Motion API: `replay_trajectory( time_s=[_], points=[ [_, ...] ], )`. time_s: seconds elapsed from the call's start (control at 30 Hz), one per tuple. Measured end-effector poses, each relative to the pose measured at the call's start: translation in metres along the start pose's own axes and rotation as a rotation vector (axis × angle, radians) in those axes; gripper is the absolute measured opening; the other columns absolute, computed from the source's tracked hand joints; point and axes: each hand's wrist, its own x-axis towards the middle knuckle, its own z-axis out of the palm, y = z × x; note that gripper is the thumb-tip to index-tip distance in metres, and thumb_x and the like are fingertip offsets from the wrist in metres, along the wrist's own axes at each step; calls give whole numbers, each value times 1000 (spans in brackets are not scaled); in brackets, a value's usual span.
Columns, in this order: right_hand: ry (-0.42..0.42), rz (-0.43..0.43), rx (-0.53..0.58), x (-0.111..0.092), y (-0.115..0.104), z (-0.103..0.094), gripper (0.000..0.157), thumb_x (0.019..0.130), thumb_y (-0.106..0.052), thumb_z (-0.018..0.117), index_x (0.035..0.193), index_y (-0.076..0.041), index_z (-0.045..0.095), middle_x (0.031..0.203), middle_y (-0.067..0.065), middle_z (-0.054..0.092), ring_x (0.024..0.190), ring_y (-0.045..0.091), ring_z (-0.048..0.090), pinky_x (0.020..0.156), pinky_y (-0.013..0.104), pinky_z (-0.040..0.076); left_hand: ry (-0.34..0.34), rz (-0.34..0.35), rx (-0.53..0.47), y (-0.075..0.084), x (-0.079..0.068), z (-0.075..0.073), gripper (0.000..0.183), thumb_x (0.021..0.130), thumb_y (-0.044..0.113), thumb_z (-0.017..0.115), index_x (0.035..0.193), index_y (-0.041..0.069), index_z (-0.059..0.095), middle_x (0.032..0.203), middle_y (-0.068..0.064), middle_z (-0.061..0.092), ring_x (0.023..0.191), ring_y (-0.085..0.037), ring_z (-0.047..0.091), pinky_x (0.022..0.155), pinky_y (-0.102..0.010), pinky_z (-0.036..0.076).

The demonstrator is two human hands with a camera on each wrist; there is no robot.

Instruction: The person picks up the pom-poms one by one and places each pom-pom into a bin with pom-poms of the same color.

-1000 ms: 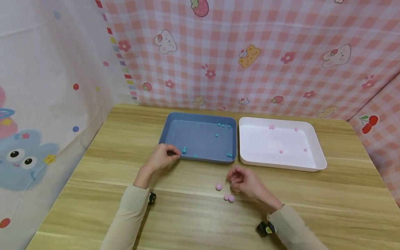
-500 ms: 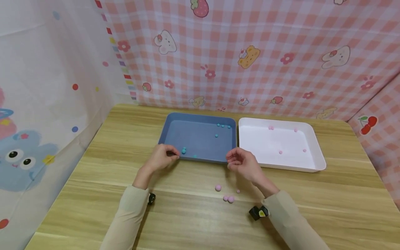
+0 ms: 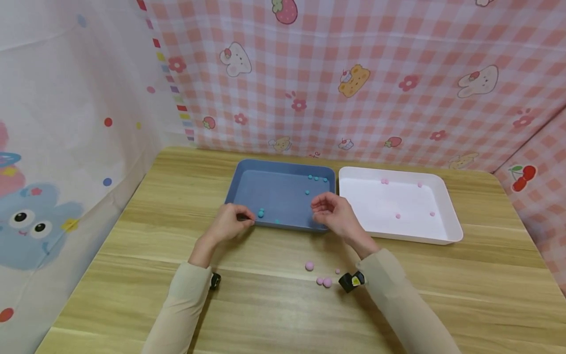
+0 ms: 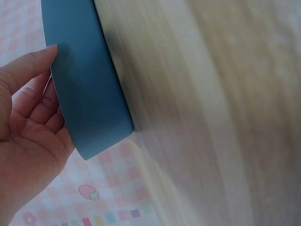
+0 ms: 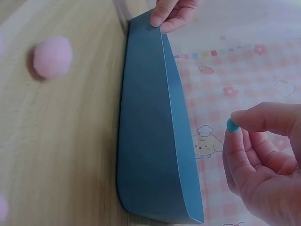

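My left hand (image 3: 227, 223) holds the near left rim of a blue-grey tray (image 3: 283, 191). In the left wrist view its thumb (image 4: 40, 59) lies on the outer wall and the fingers reach behind the rim. My right hand (image 3: 337, 215) is above the tray's near right corner, pinching a small teal ball (image 5: 232, 125) between thumb and fingertips. Several teal balls lie inside the tray, including one larger ball (image 3: 261, 214) near the left hand. The right hand hides part of the tray's right side.
To the right stands a white tray (image 3: 371, 206) with several small pink balls in it. On the wooden table (image 3: 265, 309) in front lie several pink balls, among them a large pink ball (image 3: 309, 266). A checked cloth (image 3: 274, 73) hangs behind the table.
My right hand has moved from beside the pink balls on the table up and over the blue-grey tray's near right corner, uncovering a small pink ball. The left hand has stayed on the rim.
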Motion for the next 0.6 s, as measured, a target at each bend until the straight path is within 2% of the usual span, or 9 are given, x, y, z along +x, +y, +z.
replay_trajectory(
  time_s=[0.23, 0.6],
  points=[
    [29, 20, 10, 12, 0, 5, 25, 77, 13, 62, 102, 11, 59, 96, 25, 61, 82, 18, 58, 70, 17, 49, -2, 4, 12, -1, 1, 0, 4, 79, -1, 70, 81, -3, 71, 80, -10, 70, 79, -24, 64, 76, -36, 52],
    [123, 75, 39, 31, 3, 20, 26, 75, 15, 64, 100, 10, 60, 95, 22, 62, 79, 13, 58, 70, 16, 49, -12, 8, -1, 2, -1, -1, 3, 80, -1, 69, 82, -3, 71, 80, -9, 70, 78, -23, 64, 75, -36, 52]
  ],
)
